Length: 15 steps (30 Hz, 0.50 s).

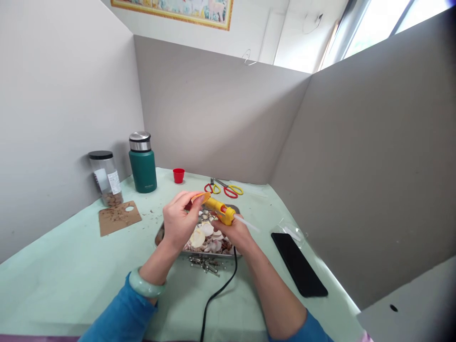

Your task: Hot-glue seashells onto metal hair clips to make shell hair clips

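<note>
My left hand [179, 219] is closed, pinching a thin orange piece [201, 196] that looks like a shell. In my right hand [238, 233] is a yellow hot glue gun [227, 216], with a pale glue stick [248, 222] poking out of its back end. The gun's front end is right by the orange piece; whether they touch I cannot tell. Under both hands lies a metal tray [213, 255] full of shells [198, 238]. A black cord [217, 290] runs from the gun toward the front edge. Small metal clips [205, 264] lie before the tray.
Back left are a green flask [143, 171], a clear jar [106, 178] and a red cup [178, 175]. Scissors [231, 191] lie behind the tray, cardboard [119, 219] to its left. A black phone-like slab [298, 264] and plastic packaging [290, 231] lie right. Grey panels [221, 109] enclose the table.
</note>
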Available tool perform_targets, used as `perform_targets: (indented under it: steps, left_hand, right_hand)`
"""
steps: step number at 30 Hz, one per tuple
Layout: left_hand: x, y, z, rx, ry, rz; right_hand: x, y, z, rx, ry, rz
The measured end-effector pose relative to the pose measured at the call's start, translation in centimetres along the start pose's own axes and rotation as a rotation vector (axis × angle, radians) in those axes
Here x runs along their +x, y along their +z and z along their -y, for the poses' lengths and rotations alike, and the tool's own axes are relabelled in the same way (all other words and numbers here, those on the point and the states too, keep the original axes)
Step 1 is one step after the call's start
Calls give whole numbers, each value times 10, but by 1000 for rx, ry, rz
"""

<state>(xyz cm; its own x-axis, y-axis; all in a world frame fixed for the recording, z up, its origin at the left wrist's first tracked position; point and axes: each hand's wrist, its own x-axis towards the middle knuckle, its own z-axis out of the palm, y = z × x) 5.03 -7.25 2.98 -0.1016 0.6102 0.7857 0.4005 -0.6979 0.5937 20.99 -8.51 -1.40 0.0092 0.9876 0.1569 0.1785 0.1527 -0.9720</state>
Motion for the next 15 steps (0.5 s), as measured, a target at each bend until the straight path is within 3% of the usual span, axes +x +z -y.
perform_targets:
  steps: [4, 9, 15]
  left_hand:
    - [-10, 11, 6, 58, -110, -10]
    - [-18, 17, 8, 23, -51, 95]
    - [-13, 16, 12, 62, -198, -23]
  right_hand:
    - [-1, 3, 3, 204, 35, 27]
    - [-4, 4, 11, 355, 39, 28]
    - [-5, 7, 10, 449, 83, 61]
